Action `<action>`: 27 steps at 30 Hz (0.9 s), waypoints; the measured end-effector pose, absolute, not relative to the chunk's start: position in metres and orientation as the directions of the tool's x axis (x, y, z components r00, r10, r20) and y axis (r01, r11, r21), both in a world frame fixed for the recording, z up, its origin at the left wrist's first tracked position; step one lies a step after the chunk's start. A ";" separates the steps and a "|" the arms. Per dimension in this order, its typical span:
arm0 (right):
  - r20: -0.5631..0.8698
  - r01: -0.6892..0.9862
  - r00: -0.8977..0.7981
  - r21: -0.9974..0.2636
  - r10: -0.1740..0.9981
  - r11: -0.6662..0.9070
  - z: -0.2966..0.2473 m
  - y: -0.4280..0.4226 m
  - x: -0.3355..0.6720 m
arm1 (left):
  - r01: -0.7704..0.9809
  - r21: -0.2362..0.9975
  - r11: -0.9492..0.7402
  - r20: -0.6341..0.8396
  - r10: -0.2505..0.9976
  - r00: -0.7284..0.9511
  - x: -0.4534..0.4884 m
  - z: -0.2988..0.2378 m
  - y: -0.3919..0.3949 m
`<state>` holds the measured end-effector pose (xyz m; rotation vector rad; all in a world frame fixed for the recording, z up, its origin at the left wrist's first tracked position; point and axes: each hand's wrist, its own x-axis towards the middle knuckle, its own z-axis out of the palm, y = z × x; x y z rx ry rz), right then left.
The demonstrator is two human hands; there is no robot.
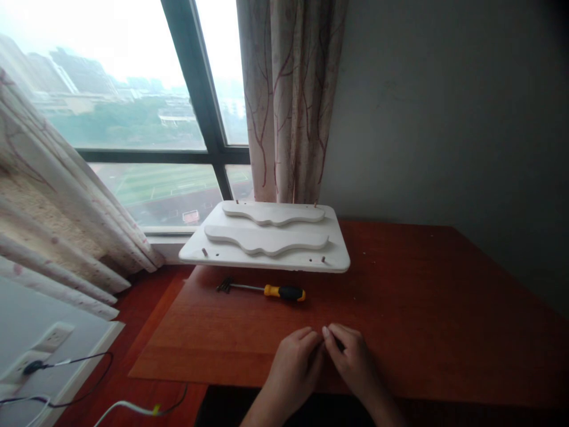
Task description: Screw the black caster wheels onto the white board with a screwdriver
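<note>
My left hand point(297, 363) and my right hand point(351, 356) meet fingertip to fingertip over the near edge of the red-brown wooden table point(422, 296). Both have their fingers pinched together around something small and dark that I cannot make out. A screwdriver point(267, 290) with a yellow and black handle lies on the table just beyond my hands, several screws bunched at its tip. Behind it rests a white board point(267, 256) with small wooden dowels standing in it and two wavy white panels point(267, 240) lying on top.
A patterned curtain point(288, 101) hangs behind the board, another sweeps down at the left point(57, 237). A window point(133, 107) fills the upper left. A wall socket point(48, 338) with plugged cables sits low at the left. A grey wall stands at the right.
</note>
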<state>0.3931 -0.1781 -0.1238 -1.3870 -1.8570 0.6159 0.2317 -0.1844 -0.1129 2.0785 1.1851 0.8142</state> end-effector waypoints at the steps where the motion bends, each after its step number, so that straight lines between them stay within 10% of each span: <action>1: 0.268 0.603 -0.155 -0.736 0.951 0.306 -0.124 -0.178 0.393 | 0.516 0.747 -0.419 0.212 0.886 0.413 0.232 -0.113 -0.184; 27: 0.242 0.606 -0.140 -0.746 0.960 0.277 -0.130 -0.179 0.394 | 0.542 0.723 -0.429 0.229 0.889 0.398 0.232 -0.109 -0.185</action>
